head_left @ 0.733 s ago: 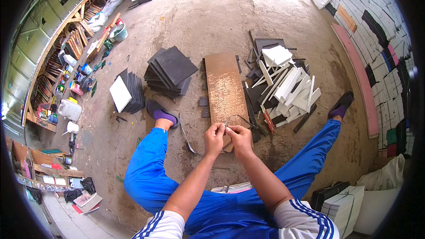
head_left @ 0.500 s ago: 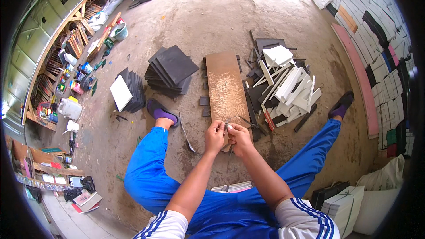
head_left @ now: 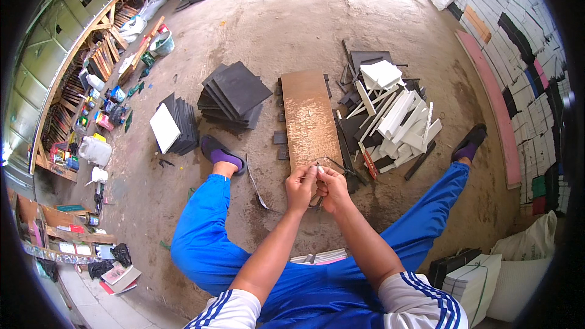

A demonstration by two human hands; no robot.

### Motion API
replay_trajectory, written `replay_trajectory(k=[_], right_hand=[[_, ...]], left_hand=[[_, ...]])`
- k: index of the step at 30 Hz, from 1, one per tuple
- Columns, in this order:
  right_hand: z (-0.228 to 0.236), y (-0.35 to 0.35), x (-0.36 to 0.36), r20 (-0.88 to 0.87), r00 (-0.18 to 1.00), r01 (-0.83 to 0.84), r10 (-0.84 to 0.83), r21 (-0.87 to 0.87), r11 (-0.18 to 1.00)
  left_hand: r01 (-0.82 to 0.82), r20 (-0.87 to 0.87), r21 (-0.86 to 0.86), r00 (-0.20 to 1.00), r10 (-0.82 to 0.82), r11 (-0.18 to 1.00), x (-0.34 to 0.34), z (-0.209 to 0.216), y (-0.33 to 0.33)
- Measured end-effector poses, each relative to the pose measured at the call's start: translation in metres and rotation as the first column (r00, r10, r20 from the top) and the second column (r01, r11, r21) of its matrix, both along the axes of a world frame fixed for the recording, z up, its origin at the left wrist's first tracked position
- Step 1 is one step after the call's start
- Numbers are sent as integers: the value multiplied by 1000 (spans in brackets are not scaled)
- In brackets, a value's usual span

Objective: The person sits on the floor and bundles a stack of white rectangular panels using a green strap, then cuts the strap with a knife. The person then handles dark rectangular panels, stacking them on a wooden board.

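My left hand (head_left: 300, 187) and my right hand (head_left: 333, 189) meet over the near end of a brown wooden board (head_left: 308, 109), fingertips pinched together. Between them is a thin dark strap (head_left: 317, 201), mostly hidden by the fingers; a bit of it shows below the right hand. Left of my hands, a narrow pale-edged band (head_left: 258, 192) curves over the floor, and I cannot tell whether it joins the strap. Dark flat pieces (head_left: 280, 137) stick out from under the board's sides.
Stacked black sheets (head_left: 241, 91) lie ahead to the left, beside more sheets topped by a white one (head_left: 165, 128). Right of the board sits a heap of white and black offcuts (head_left: 402, 119), with a red-handled tool (head_left: 369, 163) at its near edge. A pink plank (head_left: 490, 103) lines the right wall.
Both hands stay together at the board's near end; their fingers have shifted slightly, with the left thumb and right thumb now closer together. The dark end hanging below them shows less.
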State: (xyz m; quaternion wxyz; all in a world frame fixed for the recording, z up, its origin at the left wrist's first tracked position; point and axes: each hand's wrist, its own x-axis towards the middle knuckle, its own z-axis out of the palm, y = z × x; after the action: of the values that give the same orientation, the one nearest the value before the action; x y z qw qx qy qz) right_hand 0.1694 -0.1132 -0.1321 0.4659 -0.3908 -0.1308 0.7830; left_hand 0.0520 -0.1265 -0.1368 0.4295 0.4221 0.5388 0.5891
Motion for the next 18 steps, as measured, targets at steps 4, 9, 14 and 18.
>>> replay_trajectory(k=[4, 9, 14, 18], right_hand=[[2, -2, 0, 153, 988, -10, 0, 68, 998], [-10, -8, 0, 555, 813, -98, -177, 430, 897], [16, -9, 4, 817, 472, -337, -333, 516, 788], [17, -4, 8, 795, 485, -385, -365, 569, 727]], left_hand=[[-92, -150, 38, 984, 96, 995, 1, -9, 0], [-147, -176, 40, 973, 152, 988, 5, -4, 3], [-169, -280, 29, 945, 170, 985, 3, -8, 1], [-239, -187, -87, 957, 220, 967, 0, -11, 3]])
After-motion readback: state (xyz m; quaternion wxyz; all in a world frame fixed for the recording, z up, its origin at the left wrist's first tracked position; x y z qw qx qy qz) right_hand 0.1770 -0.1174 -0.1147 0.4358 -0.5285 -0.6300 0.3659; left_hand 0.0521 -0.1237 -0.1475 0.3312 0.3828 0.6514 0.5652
